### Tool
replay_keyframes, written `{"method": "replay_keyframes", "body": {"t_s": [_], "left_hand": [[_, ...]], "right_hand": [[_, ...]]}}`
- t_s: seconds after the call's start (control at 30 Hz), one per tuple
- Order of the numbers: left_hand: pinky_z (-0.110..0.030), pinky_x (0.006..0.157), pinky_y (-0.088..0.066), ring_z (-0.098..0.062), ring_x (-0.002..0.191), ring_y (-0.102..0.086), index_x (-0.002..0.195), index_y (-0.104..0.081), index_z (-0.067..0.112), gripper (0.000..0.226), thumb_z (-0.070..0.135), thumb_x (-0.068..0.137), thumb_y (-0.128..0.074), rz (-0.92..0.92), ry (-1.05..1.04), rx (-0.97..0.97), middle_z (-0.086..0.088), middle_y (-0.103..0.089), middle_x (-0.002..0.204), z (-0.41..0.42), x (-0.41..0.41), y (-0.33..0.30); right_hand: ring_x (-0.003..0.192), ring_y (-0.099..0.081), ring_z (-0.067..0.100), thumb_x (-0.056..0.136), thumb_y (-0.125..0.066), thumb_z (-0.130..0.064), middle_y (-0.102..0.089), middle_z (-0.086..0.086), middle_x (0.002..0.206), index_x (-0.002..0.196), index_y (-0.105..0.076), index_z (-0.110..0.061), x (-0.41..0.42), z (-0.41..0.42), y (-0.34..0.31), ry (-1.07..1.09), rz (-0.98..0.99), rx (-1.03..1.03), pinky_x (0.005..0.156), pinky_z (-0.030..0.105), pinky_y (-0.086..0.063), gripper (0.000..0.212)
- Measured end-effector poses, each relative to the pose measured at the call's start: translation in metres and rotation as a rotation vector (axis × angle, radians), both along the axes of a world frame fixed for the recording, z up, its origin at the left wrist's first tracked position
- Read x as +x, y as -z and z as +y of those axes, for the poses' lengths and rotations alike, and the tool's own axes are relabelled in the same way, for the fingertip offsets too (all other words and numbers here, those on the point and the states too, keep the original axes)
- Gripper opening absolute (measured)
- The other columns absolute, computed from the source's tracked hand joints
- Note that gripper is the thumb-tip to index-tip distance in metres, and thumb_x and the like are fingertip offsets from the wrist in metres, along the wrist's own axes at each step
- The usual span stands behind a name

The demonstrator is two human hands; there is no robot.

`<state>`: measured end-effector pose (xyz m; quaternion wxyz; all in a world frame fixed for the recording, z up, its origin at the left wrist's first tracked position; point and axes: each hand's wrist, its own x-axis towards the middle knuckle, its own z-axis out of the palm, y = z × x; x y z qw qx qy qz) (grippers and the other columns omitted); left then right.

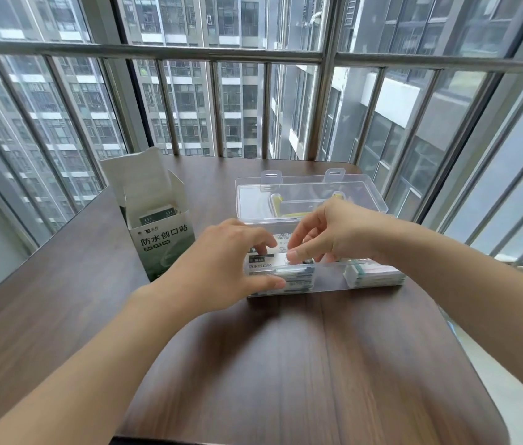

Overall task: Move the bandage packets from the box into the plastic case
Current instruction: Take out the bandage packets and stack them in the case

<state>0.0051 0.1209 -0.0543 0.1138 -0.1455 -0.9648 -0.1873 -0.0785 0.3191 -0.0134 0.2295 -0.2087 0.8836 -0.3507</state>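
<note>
The left hand reaches into the left end of the clear plastic case, its fingers curled over a bandage packet there and its thumb pressed along the case's front wall, while the right hand pinches the same packet's right edge between thumb and forefinger. More packets lie stacked in the case's right end, and its lid stands open behind. Left of the case on the dark wooden tabletop, the opened box stands upright with packets inside.

Soft daylight from the window, faint shadows, wide-angle bending at edges
</note>
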Motion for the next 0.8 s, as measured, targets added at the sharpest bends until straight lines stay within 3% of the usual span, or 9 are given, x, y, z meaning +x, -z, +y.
{"method": "replay_keyframes", "body": {"t_s": [0.17,0.27,0.37,0.57,0.8], "left_hand": [[-0.034,0.095,-0.045,-0.011,0.108,-0.055,0.115,-0.062,0.031,0.059,0.071,0.072,-0.069,0.004,-0.003,-0.007,0.016,-0.066,0.110,-0.001,0.001,-0.001],[-0.038,0.096,-0.045,-0.012,0.111,-0.055,0.116,-0.061,0.032,0.070,0.083,0.069,-0.050,-0.009,-0.007,-0.083,0.015,-0.066,0.113,-0.001,0.001,-0.004],[-0.040,0.098,-0.044,-0.013,0.115,-0.053,0.118,-0.060,0.032,0.078,0.087,0.067,-0.037,-0.034,-0.022,-0.151,0.014,-0.065,0.115,0.000,-0.001,-0.006],[-0.036,0.096,-0.042,-0.011,0.117,-0.050,0.119,-0.060,0.033,0.080,0.089,0.069,-0.031,-0.051,-0.038,-0.236,0.016,-0.063,0.116,0.003,-0.003,-0.004],[-0.038,0.095,-0.044,-0.010,0.116,-0.049,0.112,-0.062,0.033,0.079,0.090,0.070,-0.027,-0.051,-0.062,-0.280,0.019,-0.061,0.115,0.005,-0.006,0.002]], "right_hand": [[0.062,-0.059,0.011,0.075,-0.088,-0.026,-0.066,-0.007,0.063,0.085,-0.079,-0.016,-0.004,0.004,-0.008,0.006,0.060,-0.037,0.058,0.023,-0.049,0.016],[0.053,-0.059,0.006,0.084,-0.081,-0.018,-0.066,-0.007,0.058,0.083,-0.079,-0.016,-0.005,0.005,-0.016,0.022,0.150,-0.008,0.049,0.019,-0.047,0.002],[0.051,-0.057,0.007,0.090,-0.072,-0.016,-0.065,-0.005,0.062,0.087,-0.080,-0.018,-0.005,0.001,-0.019,-0.013,0.224,0.109,0.046,0.018,-0.045,0.009],[0.061,-0.065,0.012,0.092,-0.068,-0.020,-0.073,0.002,0.073,0.084,-0.077,-0.016,-0.002,-0.006,-0.010,-0.032,0.251,0.224,0.054,0.024,-0.054,0.013],[0.072,-0.062,0.016,0.092,-0.061,-0.018,-0.068,0.004,0.081,0.091,-0.078,-0.016,-0.003,-0.007,-0.013,-0.021,0.023,0.199,0.070,0.028,-0.056,0.017]]}}
